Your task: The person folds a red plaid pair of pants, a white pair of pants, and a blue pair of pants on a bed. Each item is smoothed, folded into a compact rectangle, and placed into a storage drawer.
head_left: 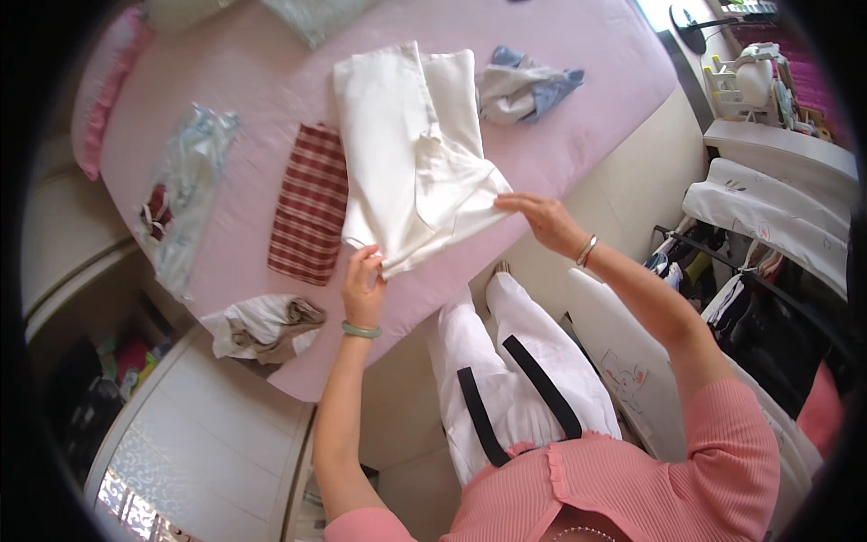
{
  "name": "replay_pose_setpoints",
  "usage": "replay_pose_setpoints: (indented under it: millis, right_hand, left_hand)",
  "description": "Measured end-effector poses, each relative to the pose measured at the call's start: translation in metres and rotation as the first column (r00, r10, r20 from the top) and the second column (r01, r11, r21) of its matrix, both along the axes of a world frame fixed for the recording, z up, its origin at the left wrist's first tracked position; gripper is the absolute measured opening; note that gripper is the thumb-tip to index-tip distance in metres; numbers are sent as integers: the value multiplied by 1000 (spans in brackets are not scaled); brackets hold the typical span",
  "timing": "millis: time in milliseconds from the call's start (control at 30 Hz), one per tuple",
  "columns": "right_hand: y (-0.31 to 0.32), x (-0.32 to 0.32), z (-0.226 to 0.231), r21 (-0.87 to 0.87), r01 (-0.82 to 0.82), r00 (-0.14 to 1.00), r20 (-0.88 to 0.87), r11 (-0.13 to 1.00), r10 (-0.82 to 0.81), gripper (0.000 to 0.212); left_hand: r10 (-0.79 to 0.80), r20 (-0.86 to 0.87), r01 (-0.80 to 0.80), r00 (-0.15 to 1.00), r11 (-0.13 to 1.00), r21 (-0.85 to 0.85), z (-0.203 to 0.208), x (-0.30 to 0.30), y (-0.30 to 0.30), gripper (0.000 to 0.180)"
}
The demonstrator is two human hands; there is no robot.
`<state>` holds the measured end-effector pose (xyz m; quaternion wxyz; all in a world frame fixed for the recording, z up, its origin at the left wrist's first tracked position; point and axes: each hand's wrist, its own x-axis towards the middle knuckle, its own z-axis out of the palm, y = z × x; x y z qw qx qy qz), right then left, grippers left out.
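A pair of white trousers (388, 135), as it looks, lies on the pink bed with its two legs stretched toward the far side. Its wider near end is creased and partly folded over. My left hand (364, 282) pinches the near left corner at the bed's edge. At the near right corner, my right hand (545, 222) has its fingers closed on the fabric. The cloth is drawn out between both hands. Just left of it lies a folded red plaid cloth (310, 203), touching or nearly touching the white fabric.
The pink bed (578, 163) bears a blue-and-white crumpled cloth (526, 86) at the far right. A clear plastic bag (194, 181) with clothing inside lies to the left. A white-and-brown bundled garment (266, 327) sits near the front corner. Racks with hanging clothes (750, 280) stand at right.
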<state>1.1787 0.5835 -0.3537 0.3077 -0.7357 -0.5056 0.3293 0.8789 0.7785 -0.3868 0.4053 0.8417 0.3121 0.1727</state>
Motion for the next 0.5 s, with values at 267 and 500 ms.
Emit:
replay_pose_setpoints:
  millis: [267, 500]
  right_hand:
    - [-24, -44, -121, -230, 44, 999, 27, 972, -38, 25]
    - [64, -60, -133, -614, 263, 962, 221, 744, -157, 26]
  left_hand:
    - [6, -299, -32, 954, 996, -84, -135, -84, -86, 29]
    - [-34, -339, 30, 940, 999, -19, -135, -81, -82, 30]
